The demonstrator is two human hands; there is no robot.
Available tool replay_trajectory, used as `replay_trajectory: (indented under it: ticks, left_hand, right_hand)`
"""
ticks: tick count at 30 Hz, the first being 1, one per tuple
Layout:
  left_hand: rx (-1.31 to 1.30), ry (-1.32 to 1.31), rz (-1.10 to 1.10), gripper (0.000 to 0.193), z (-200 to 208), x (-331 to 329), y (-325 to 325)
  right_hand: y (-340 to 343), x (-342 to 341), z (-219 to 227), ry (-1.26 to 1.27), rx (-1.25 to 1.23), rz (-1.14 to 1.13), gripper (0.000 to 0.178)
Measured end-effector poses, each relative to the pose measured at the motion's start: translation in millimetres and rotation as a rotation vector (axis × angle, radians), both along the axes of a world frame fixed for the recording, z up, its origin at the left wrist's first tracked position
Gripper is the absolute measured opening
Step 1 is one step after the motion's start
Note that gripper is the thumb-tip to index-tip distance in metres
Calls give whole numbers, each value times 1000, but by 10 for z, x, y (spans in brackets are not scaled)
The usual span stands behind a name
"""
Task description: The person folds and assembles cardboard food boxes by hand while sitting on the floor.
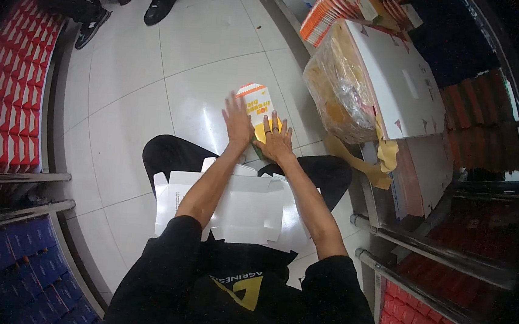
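A flat orange, white and yellow carton lies on the floor tiles just ahead of my knees. My right hand rests on its near right part, palm down, with the fingers spread. Along the carton's left edge is my left hand, its fingers stretched out and slightly smeared by motion; whether it touches the carton I cannot tell. Across my lap, under both forearms, lie white unfolded cardboard blanks with cut flaps. Something green shows partly beneath my right hand, too hidden to name.
At the right, a white box stands beside a bundle wrapped in clear plastic, with loose tan tape hanging below. Racks of red-and-white packs and blue packs line the left. Another person's shoes are at the far left.
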State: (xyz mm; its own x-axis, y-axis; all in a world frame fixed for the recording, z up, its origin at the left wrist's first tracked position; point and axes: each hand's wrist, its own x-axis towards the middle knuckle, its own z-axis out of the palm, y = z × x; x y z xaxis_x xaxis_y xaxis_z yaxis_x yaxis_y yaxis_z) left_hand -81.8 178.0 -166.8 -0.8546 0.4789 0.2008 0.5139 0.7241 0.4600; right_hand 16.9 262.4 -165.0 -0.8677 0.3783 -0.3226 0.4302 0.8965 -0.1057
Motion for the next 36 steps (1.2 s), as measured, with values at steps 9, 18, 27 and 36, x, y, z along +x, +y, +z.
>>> replay_trajectory:
  ticks: [9,18,27,36]
  left_hand:
    - [-295,-411,-521,64,-598,-471,-13]
    - [-77,-583,-576,47,351,-416,-104]
    - [209,-524,-598,33,1024,684,-1352]
    - [402,-422,-439,20,1087,916,-1645]
  right_hand:
    - [-149,-215,135,-77,-78,29,89]
    - [5,-132,52,-94,-121,-10,89]
    - [181,-185,75,302,-303,-24,95]
    - [-526,911,1264,519,-941,0,16]
